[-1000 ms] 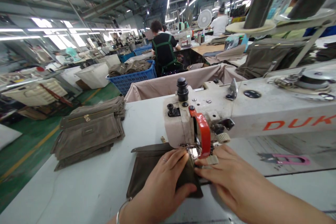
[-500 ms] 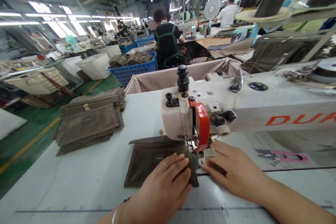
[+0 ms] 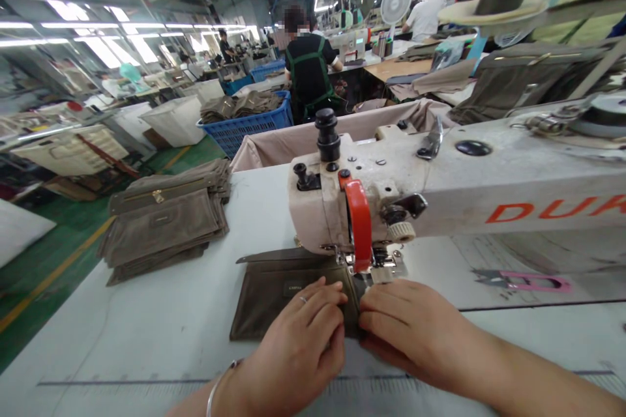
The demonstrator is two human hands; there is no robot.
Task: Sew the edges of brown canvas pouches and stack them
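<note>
A dark brown fabric pouch (image 3: 259,306) with a small label lies on the white table, its upper right edge beneath the sewing machine's (image 3: 313,208) needle area. My left hand (image 3: 306,332), with a ring and a bracelet, rests on the pouch, fingers laid over its right half. At the pouch's right edge, my right hand (image 3: 415,326) has its fingers drawn together and closed on that edge; the fingertips are partly hidden. An orange guard (image 3: 360,225) on the machine head stands just above both hands.
Stacked brown pouches (image 3: 166,218) lie at the table's left. Pink-handled thread snips (image 3: 523,281) rest under the machine arm. Behind the table are a fabric-lined bin (image 3: 274,145), a blue basket (image 3: 244,130) of brown pieces and a seated person (image 3: 308,68).
My right hand has moved left from beside the presser foot to the pouch's right edge. My left hand stays on the pouch. The view has shifted slightly.
</note>
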